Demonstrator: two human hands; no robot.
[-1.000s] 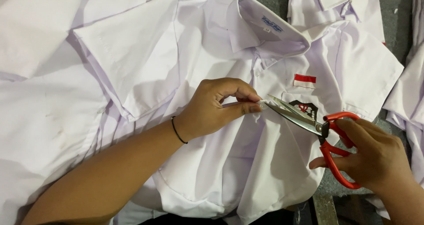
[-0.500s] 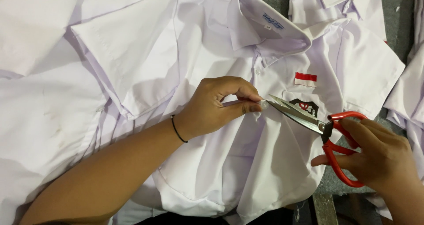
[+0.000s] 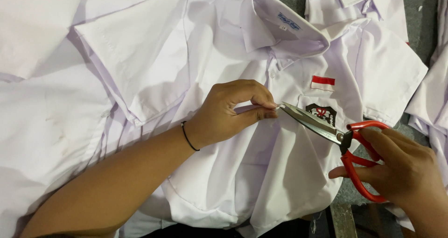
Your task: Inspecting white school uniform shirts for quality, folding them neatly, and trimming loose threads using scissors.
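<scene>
Two hands at work over one white short-sleeved shirt (image 3: 219,172), laid front-up on a grey surface (image 3: 417,14) among other white garments.

Left hand (image 3: 228,112): thumb and forefinger pressed together, pinching a small fold or thread at the shirt's front placket, just beside the chest pocket. The pinch lifts the bit of cloth clear of the layer beneath, apparently so the blades can reach it without catching the shirt body. A thin dark band (image 3: 189,136) sits on the wrist.

Right hand (image 3: 401,168): fingers curled through and around the red loops of a pair of scissors (image 3: 340,140), gripping them firmly. The steel blades are nearly closed and point left, their tips touching or just short of the pinched spot; which of the two cannot be told. The low, near-flat angle keeps the points along the cloth, not into it.

Shirt details: collar (image 3: 280,25) spread open at the top, with a small label inside; a red-and-white rectangular patch (image 3: 323,82) above the pocket; a dark emblem (image 3: 322,114) on the pocket, partly behind the blades. One sleeve (image 3: 135,65) lies spread flat to the left.

Surroundings: another white shirt (image 3: 368,9) above right, more white cloth (image 3: 42,107) to the left, overlapping the worked shirt's edges.
</scene>
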